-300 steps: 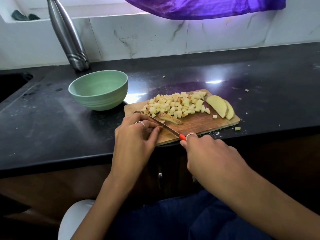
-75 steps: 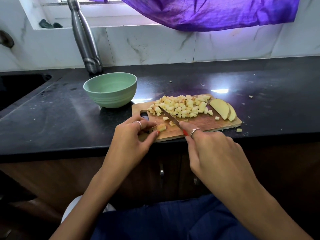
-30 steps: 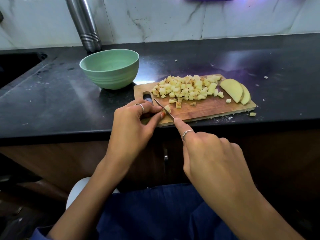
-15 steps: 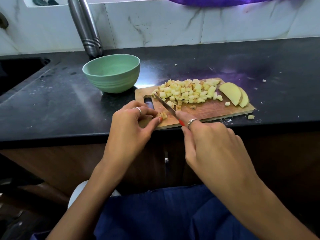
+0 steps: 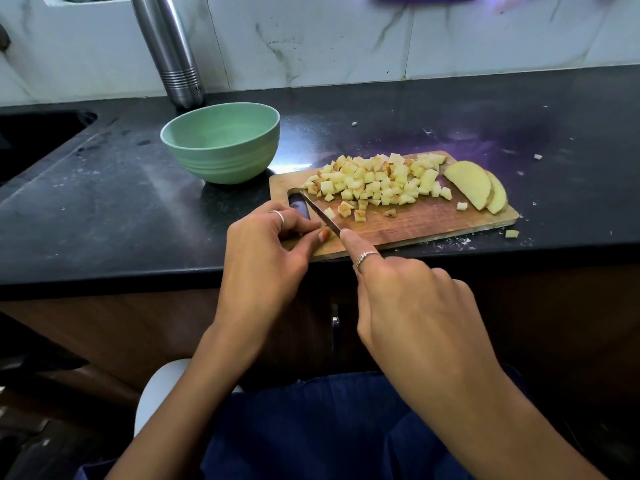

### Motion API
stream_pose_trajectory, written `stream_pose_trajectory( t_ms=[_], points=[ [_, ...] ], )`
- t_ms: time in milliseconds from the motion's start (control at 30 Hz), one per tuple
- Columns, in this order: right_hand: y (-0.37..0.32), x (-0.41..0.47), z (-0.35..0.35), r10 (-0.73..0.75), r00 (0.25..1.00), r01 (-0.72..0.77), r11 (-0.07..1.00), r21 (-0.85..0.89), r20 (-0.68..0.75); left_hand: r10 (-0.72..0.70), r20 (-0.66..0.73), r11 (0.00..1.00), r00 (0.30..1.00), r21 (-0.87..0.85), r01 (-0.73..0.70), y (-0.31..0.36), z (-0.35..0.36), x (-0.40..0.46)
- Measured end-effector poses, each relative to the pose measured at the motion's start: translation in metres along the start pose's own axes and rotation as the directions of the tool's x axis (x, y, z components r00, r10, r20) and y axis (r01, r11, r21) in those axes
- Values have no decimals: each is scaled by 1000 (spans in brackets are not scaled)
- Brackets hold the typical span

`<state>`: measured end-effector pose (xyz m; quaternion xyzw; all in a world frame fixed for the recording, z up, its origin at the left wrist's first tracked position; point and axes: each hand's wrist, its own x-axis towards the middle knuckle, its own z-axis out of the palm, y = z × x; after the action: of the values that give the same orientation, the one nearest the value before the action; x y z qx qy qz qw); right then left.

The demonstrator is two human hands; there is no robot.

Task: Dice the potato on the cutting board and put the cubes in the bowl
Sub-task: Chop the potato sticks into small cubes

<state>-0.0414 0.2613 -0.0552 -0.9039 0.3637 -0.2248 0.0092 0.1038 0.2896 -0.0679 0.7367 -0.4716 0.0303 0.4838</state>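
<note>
Black polished stone counter [image 5: 104,209] runs the full width, white marble-tiled wall [image 5: 311,39] along its back edge, dark sink recess [image 5: 38,133] at the back left corner. Brushed steel bottle [image 5: 173,53] stands at the back edge, left of centre. Pale green round bowl [image 5: 221,147] sits on the counter just in front of the bottle, nothing visible inside, near the cutting board's left back corner; touching it or not, cannot tell.

Rectangular wooden cutting board [image 5: 415,223] lies along the counter's front edge, centre-right, handle slot at its left end. Heap of pale yellow diced potato cubes [image 5: 377,180] covers the board's back half; a few loose cubes sit in front of the heap toward mid-board. Two uncut potato slices [image 5: 474,187], overlapping, lie at the board's right end. One stray cube [image 5: 512,233] on the counter just off the board's front right corner, more crumbs further back.

Right hand [image 5: 408,306] is clenched around a knife handle, handle hidden, ringed index finger stretched along the top. Thin metal knife blade [image 5: 320,214] angles back-left across the board's left end, tip by the handle slot. Left hand [image 5: 266,251], ring on one finger, sits at the board's front left corner, fingertips bunched and pinching a small potato piece right against the blade; piece mostly hidden.

Dark blue garment [image 5: 311,427] at the bottom.
</note>
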Motion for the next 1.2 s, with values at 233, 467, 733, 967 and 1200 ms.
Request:
stream_pose_trajectory(
  t_ms=[233, 467, 733, 967, 1200],
  points=[
    [-3, -8, -11, -4, 998, 8, 999, -49, 64, -20, 23, 1000, 1000, 10, 20, 2, -1, 1],
    [8, 11, -10, -110, 993, 106, 992, 73, 43, -43, 76, 998, 996, 40, 40, 4, -7, 3],
    [15, 7, -11, -40, 998, 47, 984, 174, -45, -84, 72, 996, 994, 14, 83, 5, -6, 6],
    [14, -3, -4, 15, 999, -11, 995, 96, -45, -94, 98, 995, 991, -16, 96, 4, -2, 10],
    [9, -5, -2, 39, 999, -36, 993, 112, -20, -97, 52, 995, 994, -26, 98, 2, -1, 9]
  ],
)
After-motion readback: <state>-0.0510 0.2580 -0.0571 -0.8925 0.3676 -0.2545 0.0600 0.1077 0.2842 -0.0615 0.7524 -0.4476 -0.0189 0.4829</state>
